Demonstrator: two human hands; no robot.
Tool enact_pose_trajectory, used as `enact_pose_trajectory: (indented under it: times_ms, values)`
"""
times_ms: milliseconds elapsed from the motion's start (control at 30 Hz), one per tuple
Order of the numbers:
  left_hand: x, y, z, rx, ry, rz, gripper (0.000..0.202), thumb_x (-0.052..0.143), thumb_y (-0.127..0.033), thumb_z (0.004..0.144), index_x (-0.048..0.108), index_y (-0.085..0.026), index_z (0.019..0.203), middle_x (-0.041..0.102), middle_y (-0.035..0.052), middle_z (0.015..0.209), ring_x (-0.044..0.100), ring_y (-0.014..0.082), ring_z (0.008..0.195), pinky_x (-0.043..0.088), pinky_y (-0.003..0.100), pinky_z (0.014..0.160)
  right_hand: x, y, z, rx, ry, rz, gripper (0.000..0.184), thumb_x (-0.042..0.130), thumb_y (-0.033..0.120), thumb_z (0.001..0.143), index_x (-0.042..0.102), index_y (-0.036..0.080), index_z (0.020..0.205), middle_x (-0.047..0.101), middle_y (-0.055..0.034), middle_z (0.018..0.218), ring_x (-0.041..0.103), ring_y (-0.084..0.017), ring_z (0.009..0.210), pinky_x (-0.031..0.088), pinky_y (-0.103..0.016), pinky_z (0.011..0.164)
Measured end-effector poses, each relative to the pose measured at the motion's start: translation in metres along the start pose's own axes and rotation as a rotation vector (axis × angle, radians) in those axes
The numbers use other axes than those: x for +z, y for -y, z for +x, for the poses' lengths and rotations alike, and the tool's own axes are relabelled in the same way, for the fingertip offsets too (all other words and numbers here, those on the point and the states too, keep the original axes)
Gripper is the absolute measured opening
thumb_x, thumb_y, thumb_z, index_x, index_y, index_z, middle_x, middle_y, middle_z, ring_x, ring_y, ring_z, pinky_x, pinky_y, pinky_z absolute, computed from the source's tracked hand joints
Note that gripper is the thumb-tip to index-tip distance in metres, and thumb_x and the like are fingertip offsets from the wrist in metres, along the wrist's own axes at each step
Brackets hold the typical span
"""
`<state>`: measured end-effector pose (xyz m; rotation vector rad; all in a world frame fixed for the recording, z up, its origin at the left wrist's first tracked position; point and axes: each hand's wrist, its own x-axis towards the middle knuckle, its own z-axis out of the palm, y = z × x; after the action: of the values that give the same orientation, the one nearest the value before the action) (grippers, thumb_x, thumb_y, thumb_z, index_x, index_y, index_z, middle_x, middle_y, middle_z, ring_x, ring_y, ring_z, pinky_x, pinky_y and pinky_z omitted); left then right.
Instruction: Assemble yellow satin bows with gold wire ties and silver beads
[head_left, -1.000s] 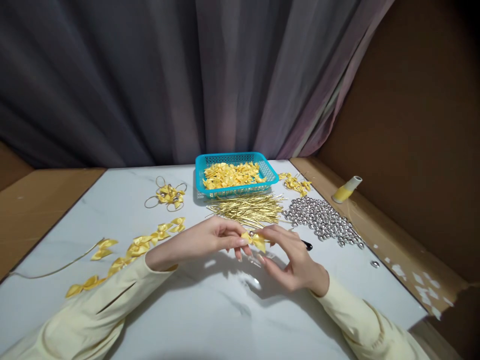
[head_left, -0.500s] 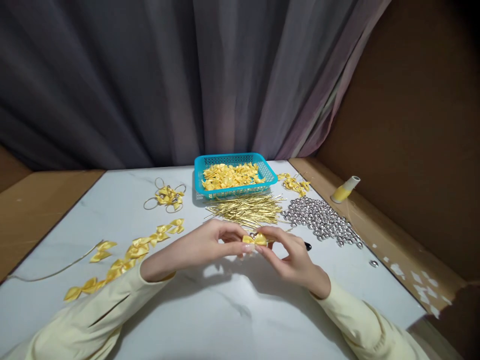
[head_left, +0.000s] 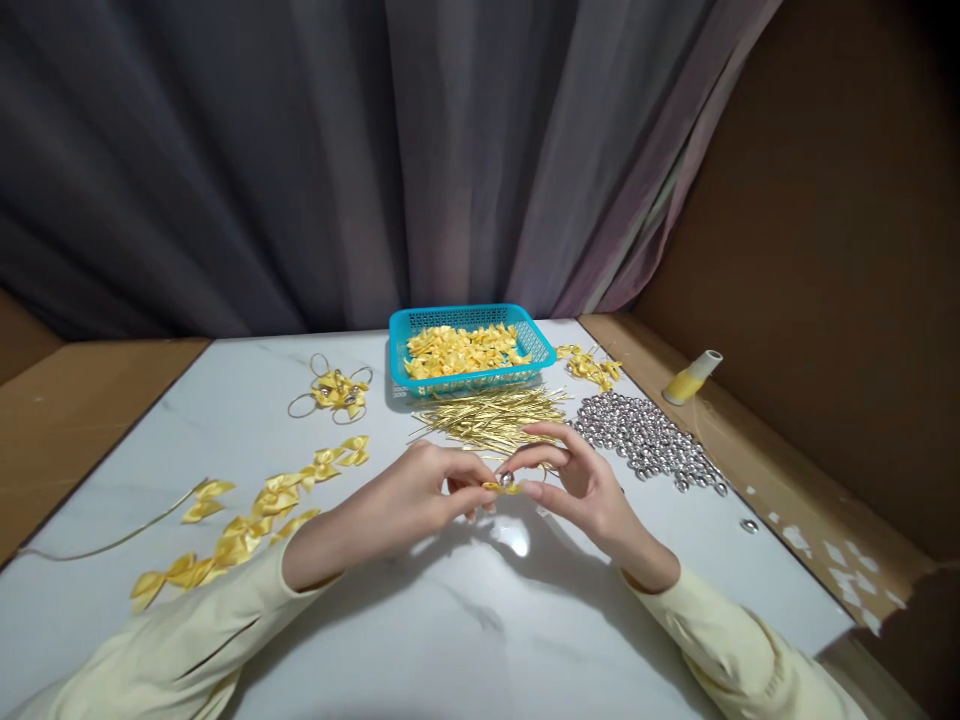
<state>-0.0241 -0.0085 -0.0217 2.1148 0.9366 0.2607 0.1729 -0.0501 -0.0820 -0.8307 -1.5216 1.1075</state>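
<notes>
Above the table, my left hand [head_left: 442, 487] pinches a small yellow ribbon bow [head_left: 513, 489] by its left end, seen nearly edge-on. A shiny silver bead [head_left: 506, 479] sits on top of the bow. My right hand [head_left: 581, 485] is curled at the bow's other side, its index fingertip by the bead and its thumb at the right end of the bow. A thin curved wire shows near the right fingers, partly hidden. Just behind the hands lies a pile of gold wire ties [head_left: 495, 415].
A blue basket [head_left: 397, 345] of yellow bows stands at the back. Silver beads [head_left: 645, 435] are heaped at right, with finished-looking bows [head_left: 592, 368] behind. A row of bows [head_left: 240, 540] and a looped bow cluster [head_left: 337, 390] lie left. A yellow-and-white bottle [head_left: 691, 378] stands right.
The bow has tilted from facing me to nearly edge-on, bringing the bead into view. My right fingers have lifted and spread, and the right hand has shifted slightly right.
</notes>
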Motion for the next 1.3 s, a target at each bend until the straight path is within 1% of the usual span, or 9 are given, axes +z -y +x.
enact_pose_trajectory:
  times_ms: [333, 433, 567, 667, 733, 800, 900, 1033, 1300]
  values:
    - [-0.001, -0.004, 0.000, -0.012, 0.009, -0.068, 0.022, 0.052, -0.027, 0.082, 0.068, -0.017, 0.071, 0.064, -0.0030, 0.058, 0.053, 0.0078, 0.053, 0.036, 0.016, 0.050, 0.010, 0.005, -0.008, -0.196, -0.134, -0.301, 0.046, 0.061, 0.011, 0.078, 0.041, 0.023, 0.117, 0.067, -0.0049, 0.096, 0.059, -0.020, 0.099, 0.039, -0.043, 0.094]
    - [-0.004, -0.006, 0.001, -0.045, 0.040, -0.143, 0.022, 0.052, -0.028, 0.082, 0.068, -0.016, 0.072, 0.064, -0.0022, 0.060, 0.055, 0.0083, 0.055, 0.038, 0.016, 0.052, 0.012, 0.010, -0.014, -0.296, -0.122, -0.374, 0.046, 0.056, 0.005, 0.078, 0.041, 0.023, 0.118, 0.066, -0.0054, 0.100, 0.060, -0.020, 0.098, 0.039, -0.045, 0.092]
    - [-0.006, -0.005, 0.003, -0.087, 0.036, -0.216, 0.025, 0.052, -0.034, 0.082, 0.068, -0.016, 0.075, 0.065, -0.0007, 0.063, 0.056, 0.0099, 0.059, 0.038, 0.017, 0.053, 0.011, 0.014, -0.022, -0.377, -0.042, -0.298, 0.050, 0.051, 0.002, 0.078, 0.039, 0.020, 0.123, 0.067, -0.0063, 0.096, 0.062, -0.021, 0.089, 0.044, -0.044, 0.084]
    - [-0.006, -0.004, 0.002, -0.068, 0.019, -0.205, 0.025, 0.051, -0.034, 0.082, 0.068, -0.016, 0.077, 0.065, -0.0004, 0.065, 0.056, 0.0104, 0.060, 0.037, 0.018, 0.052, 0.010, 0.014, -0.022, -0.354, -0.150, -0.233, 0.043, 0.050, 0.004, 0.080, 0.044, 0.021, 0.119, 0.066, -0.0063, 0.092, 0.063, -0.020, 0.084, 0.047, -0.042, 0.079]
    - [-0.006, -0.004, 0.002, -0.040, 0.013, -0.173, 0.025, 0.050, -0.034, 0.083, 0.068, -0.017, 0.078, 0.066, -0.0006, 0.068, 0.057, 0.0109, 0.062, 0.037, 0.019, 0.053, 0.009, 0.013, -0.017, -0.338, -0.247, -0.257, 0.035, 0.051, 0.007, 0.081, 0.050, 0.023, 0.112, 0.065, -0.0060, 0.093, 0.061, -0.021, 0.087, 0.047, -0.041, 0.079]
    - [-0.006, -0.005, 0.001, -0.014, 0.006, -0.139, 0.026, 0.049, -0.033, 0.084, 0.068, -0.018, 0.077, 0.066, -0.0011, 0.067, 0.057, 0.0114, 0.063, 0.038, 0.020, 0.056, 0.007, 0.012, -0.011, -0.322, -0.269, -0.323, 0.028, 0.055, 0.012, 0.081, 0.054, 0.025, 0.106, 0.063, -0.0060, 0.097, 0.058, -0.021, 0.093, 0.046, -0.042, 0.082]
    - [-0.005, -0.006, 0.000, 0.025, -0.002, -0.112, 0.025, 0.047, -0.030, 0.085, 0.067, -0.018, 0.076, 0.067, -0.0016, 0.070, 0.059, 0.0119, 0.066, 0.041, 0.021, 0.061, 0.005, 0.013, -0.003, -0.277, -0.174, -0.429, 0.019, 0.059, 0.019, 0.080, 0.058, 0.024, 0.099, 0.062, -0.0059, 0.099, 0.055, -0.022, 0.097, 0.043, -0.042, 0.085]
    - [-0.002, -0.003, -0.002, 0.074, -0.041, -0.016, 0.023, 0.047, -0.028, 0.086, 0.066, -0.017, 0.079, 0.067, -0.0013, 0.073, 0.059, 0.0119, 0.067, 0.041, 0.020, 0.061, 0.003, 0.013, 0.000, -0.240, -0.065, -0.511, 0.014, 0.062, 0.022, 0.079, 0.059, 0.023, 0.093, 0.062, -0.0043, 0.089, 0.054, -0.020, 0.090, 0.044, -0.038, 0.080]
    - [0.012, 0.006, -0.005, 0.457, -0.214, 0.356, 0.019, 0.043, -0.018, 0.089, 0.062, -0.016, 0.094, 0.067, 0.0038, 0.083, 0.060, 0.0151, 0.076, 0.044, 0.027, 0.072, -0.001, 0.004, -0.003, -0.254, 0.018, -0.701, 0.008, 0.060, 0.024, 0.081, 0.061, 0.021, 0.088, 0.062, -0.0050, 0.087, 0.054, -0.021, 0.092, 0.037, -0.039, 0.081]
